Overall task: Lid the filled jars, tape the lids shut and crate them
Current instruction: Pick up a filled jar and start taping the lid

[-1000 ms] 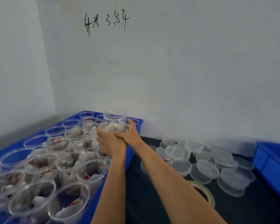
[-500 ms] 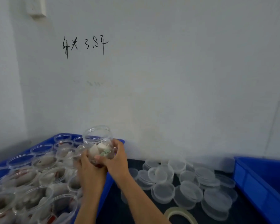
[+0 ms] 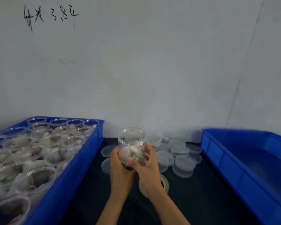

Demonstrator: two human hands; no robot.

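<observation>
Both hands, left hand (image 3: 120,166) and right hand (image 3: 148,166), have fingers wrapped round one open filled jar (image 3: 132,143), held over the dark desk (image 3: 201,200) between two blue crates, lids (image 3: 177,153) piled just behind.

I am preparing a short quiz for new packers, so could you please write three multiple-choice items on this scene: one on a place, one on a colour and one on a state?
1. Where does the tape roll lie?
A. in the right crate
B. on the dark table, just beyond the right wrist
C. among the jars in the left crate

2. What colour are the two crates?
A. blue
B. green
C. grey

3. What state is the held jar in?
A. lidded and taped
B. empty
C. filled, without a lid

Answers: 1 B, the roll rests on the table behind the right hand. 2 A, the left crate and the right crate are both blue. 3 C, its mouth is open above white pieces while both the left hand and the right clasp it.
</observation>
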